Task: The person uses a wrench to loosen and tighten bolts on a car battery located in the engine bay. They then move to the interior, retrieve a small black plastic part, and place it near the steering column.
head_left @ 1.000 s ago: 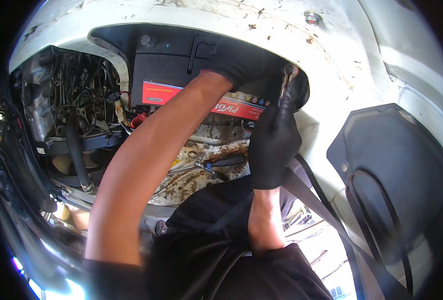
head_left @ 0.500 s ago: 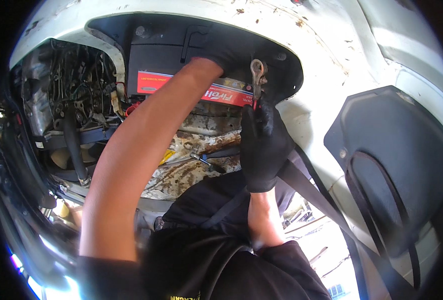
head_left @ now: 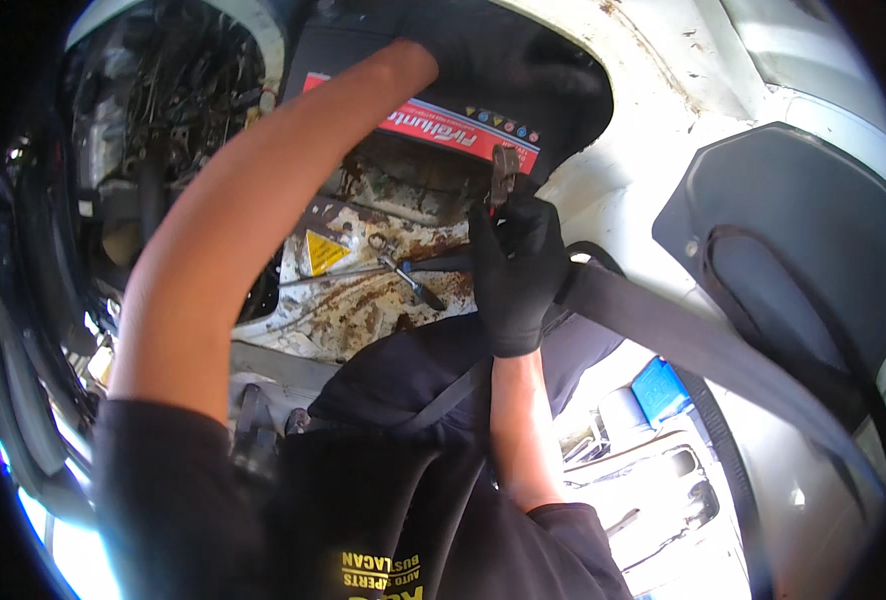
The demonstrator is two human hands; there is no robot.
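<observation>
My left arm reaches up across the battery, dark with a red label (head_left: 508, 140), set in a cavity of the white car body. Its black-gloved hand, my left hand (head_left: 468, 50), merges with the shadow over the battery, so its fingers are hidden. My right hand (head_left: 516, 275), also black-gloved, is closed at the battery's lower right corner. From its grip sticks up a metal piece (head_left: 504, 172) with a rounded, jaw-like end and some red at its base; whether it is pliers or a cable clamp I cannot tell. A ratchet wrench (head_left: 411, 280) lies below on rusty white metal.
A yellow triangular sticker (head_left: 325, 252) is on the rusty metal. To the left opens a machinery-filled bay (head_left: 163, 120). A black strap (head_left: 663, 325) runs beside my right arm, near a dark grey panel (head_left: 763, 240). A blue item (head_left: 660, 392) sits lower right.
The view has shifted, so the battery sits higher in it. My left hand has sunk deeper into shadow. My right hand still grips the metal piece, whose end now shows from another angle.
</observation>
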